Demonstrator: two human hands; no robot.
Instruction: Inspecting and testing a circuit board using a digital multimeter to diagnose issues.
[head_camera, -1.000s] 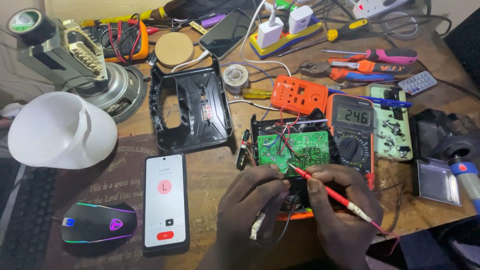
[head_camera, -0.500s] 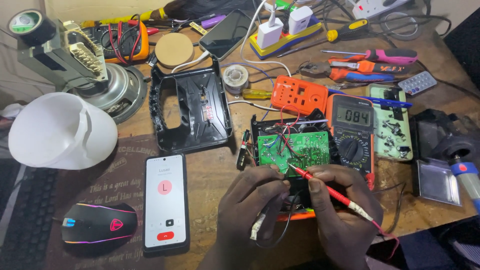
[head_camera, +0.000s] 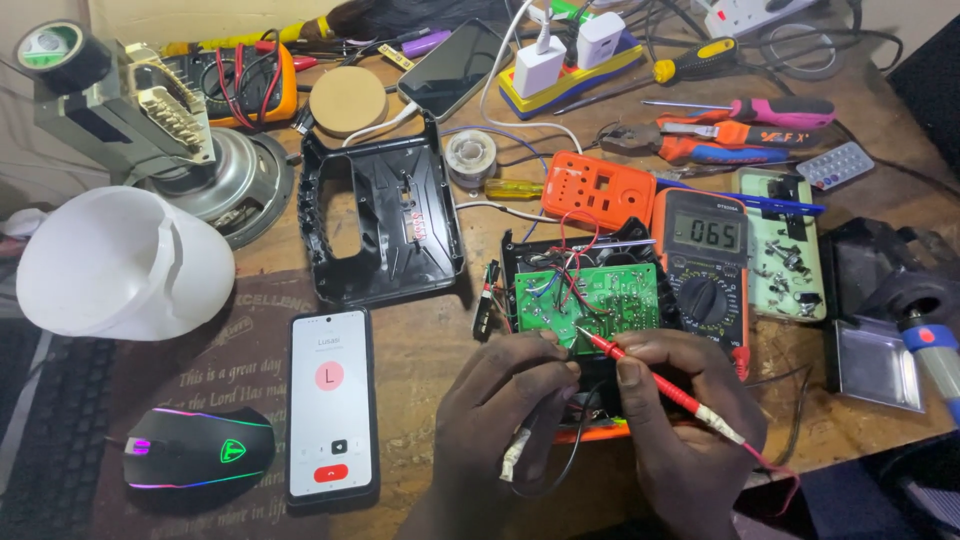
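A green circuit board (head_camera: 590, 300) with red, blue and black wires sits in a black housing near the table's middle. My right hand (head_camera: 690, 420) pinches a red test probe (head_camera: 650, 378) whose tip touches the board's near edge. My left hand (head_camera: 510, 400) grips a black probe lead (head_camera: 560, 455) at the same edge; its tip is hidden by my fingers. An orange multimeter (head_camera: 705, 265) with a lit display lies just right of the board.
A black plastic shell (head_camera: 385, 225) lies left of the board, a phone (head_camera: 332, 405) with a call screen nearer me, then a glowing mouse (head_camera: 195, 450) and white bowl (head_camera: 120, 262). Screwdrivers, pliers (head_camera: 700, 140), solder reel (head_camera: 470, 155) and power strip (head_camera: 570, 75) crowd the far side.
Both hands stay on the probes at the board's near edge. The multimeter's reading has changed between frames.
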